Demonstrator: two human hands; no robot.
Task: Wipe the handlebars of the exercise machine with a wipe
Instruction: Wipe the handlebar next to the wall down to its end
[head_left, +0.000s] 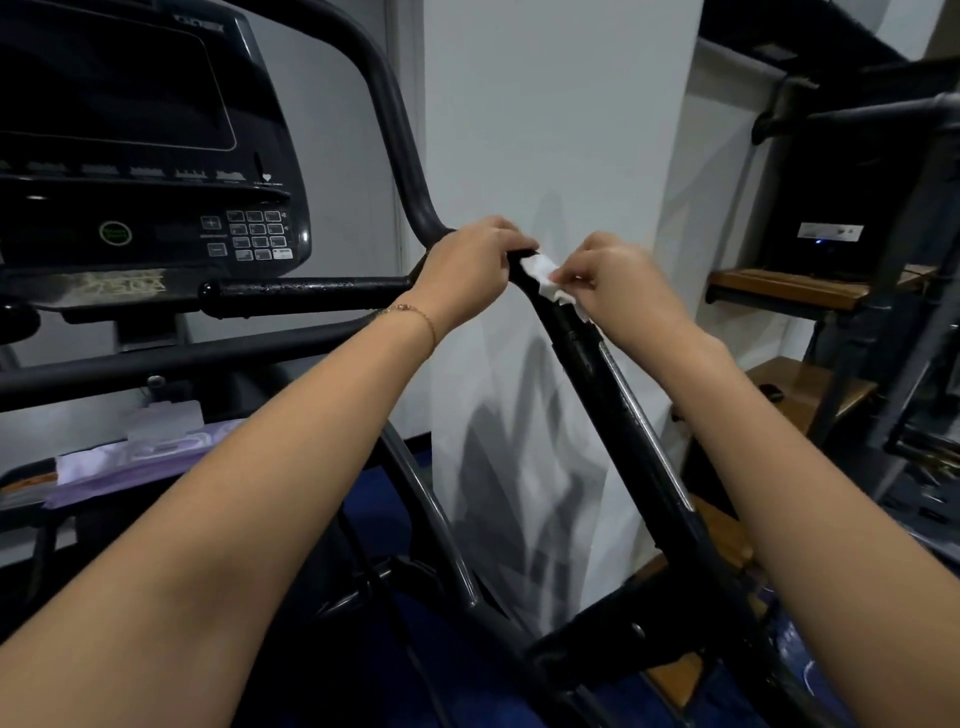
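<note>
The machine's black right handlebar (618, 410) runs from lower right up to a bend at centre. My left hand (470, 270) grips the bar at that bend, fingers curled over its top. Just to the right, my right hand (618, 283) pinches a small crumpled white wipe (545, 280) and holds it against the bar's upper side. A short horizontal black handle (306, 293) sticks out to the left below the console.
The dark console (156, 156) with a keypad fills the upper left. A purple pack of wipes (135, 462) lies on a ledge at lower left. A white pillar (561, 130) stands behind the bar. Other machines and wooden steps (779, 288) stand at right.
</note>
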